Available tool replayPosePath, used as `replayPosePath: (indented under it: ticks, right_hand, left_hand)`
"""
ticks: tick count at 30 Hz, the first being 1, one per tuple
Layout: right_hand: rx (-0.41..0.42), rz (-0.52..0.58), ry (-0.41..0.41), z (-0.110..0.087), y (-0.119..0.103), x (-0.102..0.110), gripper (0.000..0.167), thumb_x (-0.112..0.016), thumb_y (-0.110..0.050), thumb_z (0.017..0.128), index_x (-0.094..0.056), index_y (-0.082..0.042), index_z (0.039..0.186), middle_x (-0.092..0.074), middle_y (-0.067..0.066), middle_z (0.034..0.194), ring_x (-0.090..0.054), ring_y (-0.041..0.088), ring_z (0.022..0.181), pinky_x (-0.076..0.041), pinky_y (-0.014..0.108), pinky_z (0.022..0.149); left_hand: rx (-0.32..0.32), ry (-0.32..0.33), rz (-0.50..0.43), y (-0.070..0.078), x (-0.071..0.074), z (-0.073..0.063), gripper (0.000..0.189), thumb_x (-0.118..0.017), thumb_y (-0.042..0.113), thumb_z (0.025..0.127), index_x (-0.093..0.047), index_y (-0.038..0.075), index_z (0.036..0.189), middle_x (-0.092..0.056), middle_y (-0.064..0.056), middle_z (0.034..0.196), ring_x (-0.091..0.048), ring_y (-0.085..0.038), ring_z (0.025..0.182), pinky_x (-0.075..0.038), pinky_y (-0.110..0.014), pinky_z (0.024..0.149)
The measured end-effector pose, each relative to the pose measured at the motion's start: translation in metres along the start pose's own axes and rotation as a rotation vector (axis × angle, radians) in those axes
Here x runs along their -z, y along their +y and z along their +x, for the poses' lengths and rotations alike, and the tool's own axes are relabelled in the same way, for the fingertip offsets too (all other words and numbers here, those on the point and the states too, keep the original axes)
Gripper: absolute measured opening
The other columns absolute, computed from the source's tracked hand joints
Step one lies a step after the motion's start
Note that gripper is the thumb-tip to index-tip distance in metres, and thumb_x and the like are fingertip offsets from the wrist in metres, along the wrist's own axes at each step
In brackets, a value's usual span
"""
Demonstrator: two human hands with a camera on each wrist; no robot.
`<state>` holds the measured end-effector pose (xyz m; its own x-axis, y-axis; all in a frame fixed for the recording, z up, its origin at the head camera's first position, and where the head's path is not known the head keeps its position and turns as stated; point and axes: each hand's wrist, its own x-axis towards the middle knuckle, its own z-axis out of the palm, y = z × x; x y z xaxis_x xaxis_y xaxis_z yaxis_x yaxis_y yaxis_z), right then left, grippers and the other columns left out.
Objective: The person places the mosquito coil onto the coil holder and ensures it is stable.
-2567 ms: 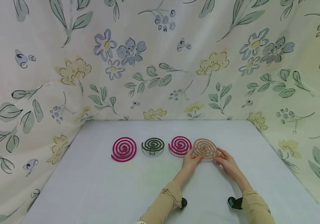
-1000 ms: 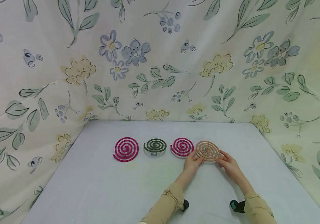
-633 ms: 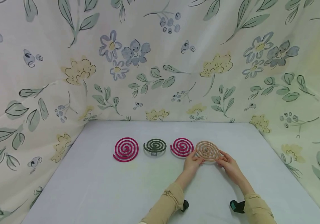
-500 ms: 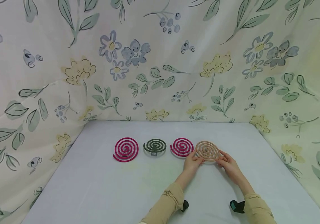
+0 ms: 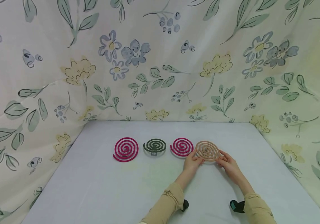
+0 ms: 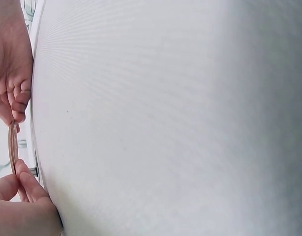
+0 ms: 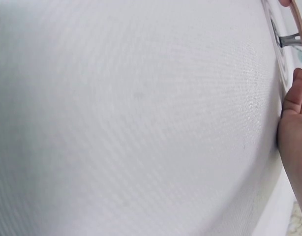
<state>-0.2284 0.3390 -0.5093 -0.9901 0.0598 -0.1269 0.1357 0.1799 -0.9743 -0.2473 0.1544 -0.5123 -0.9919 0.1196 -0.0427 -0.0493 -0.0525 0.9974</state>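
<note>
Both hands hold a tan spiral mosquito coil (image 5: pixel 208 151) by its edge, at the right end of a row of coils. My left hand (image 5: pixel 191 163) pinches its near left rim between thumb and fingers. On the right rim, my right hand (image 5: pixel 229 164) grips with thumb and fingertips. A small grey metal stand (image 7: pixel 290 40) shows under the coil in the right wrist view. Seen edge-on in the left wrist view, the tan coil (image 6: pixel 13 145) spans the two hands. A magenta coil (image 5: pixel 181 147) lies just left of the left hand, its near right edge partly covered.
Further left in the row are a dark green coil (image 5: pixel 155 145), raised on a small metal stand (image 5: pixel 154 154), and another magenta coil (image 5: pixel 126 149). All are on a white table (image 5: pixel 106 193). A floral cloth (image 5: pixel 160 62) hangs behind and along both sides.
The head view has shifted slightly since the oldest frame, so everything appears a little further right. The hands keep their hold on the tan coil with no clear movement.
</note>
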Motion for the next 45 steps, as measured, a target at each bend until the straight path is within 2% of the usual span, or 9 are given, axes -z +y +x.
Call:
replayPosePath:
  ticks: [6,13,21,34,45]
  right_hand:
    - [0.009,-0.001,-0.003,0.0013,0.0009,0.0002,0.067,-0.056,-0.008,0.093,-0.018,0.005,0.147,-0.053,-0.019,0.080,-0.049,-0.003,0.075,-0.041,0.016,0.070]
    - [0.007,0.000,-0.004,0.0009,-0.0001,0.0003,0.068,-0.055,-0.008,0.093,-0.017,0.005,0.147,-0.053,-0.019,0.080,-0.049,-0.003,0.074,-0.041,0.016,0.069]
    - [0.004,-0.001,-0.004,-0.0004,-0.0011,-0.0001,0.068,-0.055,-0.007,0.093,-0.017,0.005,0.147,-0.054,-0.020,0.081,-0.049,-0.004,0.075,-0.041,0.015,0.070]
    - [0.017,0.019,0.002,0.0001,-0.0022,-0.0007,0.065,-0.053,-0.004,0.092,-0.019,0.007,0.146,-0.053,-0.019,0.079,-0.049,-0.004,0.074,-0.041,0.015,0.070]
    - [-0.010,-0.005,-0.003,0.0005,-0.0031,-0.0001,0.067,-0.055,-0.007,0.093,-0.017,0.006,0.147,-0.054,-0.019,0.081,-0.049,-0.004,0.075,-0.041,0.015,0.071]
  left_hand:
    - [-0.006,0.002,-0.006,0.0001,-0.0004,0.0013,0.051,-0.061,-0.003,0.086,-0.046,-0.008,0.134,-0.071,-0.023,0.085,-0.071,-0.029,0.080,-0.055,-0.022,0.069]
    - [-0.004,0.016,0.027,0.0005,-0.0009,0.0001,0.051,-0.062,-0.003,0.085,-0.047,-0.006,0.134,-0.071,-0.020,0.082,-0.071,-0.027,0.078,-0.054,-0.022,0.067]
    - [0.008,0.025,0.007,-0.0004,-0.0020,0.0010,0.051,-0.062,-0.004,0.085,-0.048,-0.005,0.134,-0.071,-0.021,0.083,-0.071,-0.028,0.078,-0.054,-0.022,0.067]
    - [-0.037,0.021,-0.016,0.0002,-0.0010,-0.0018,0.050,-0.061,-0.006,0.084,-0.047,-0.009,0.132,-0.069,-0.026,0.083,-0.070,-0.033,0.079,-0.055,-0.026,0.067]
    - [-0.011,0.010,-0.007,0.0021,0.0000,-0.0002,0.050,-0.062,-0.004,0.085,-0.047,-0.008,0.133,-0.071,-0.023,0.084,-0.071,-0.029,0.078,-0.052,-0.019,0.065]
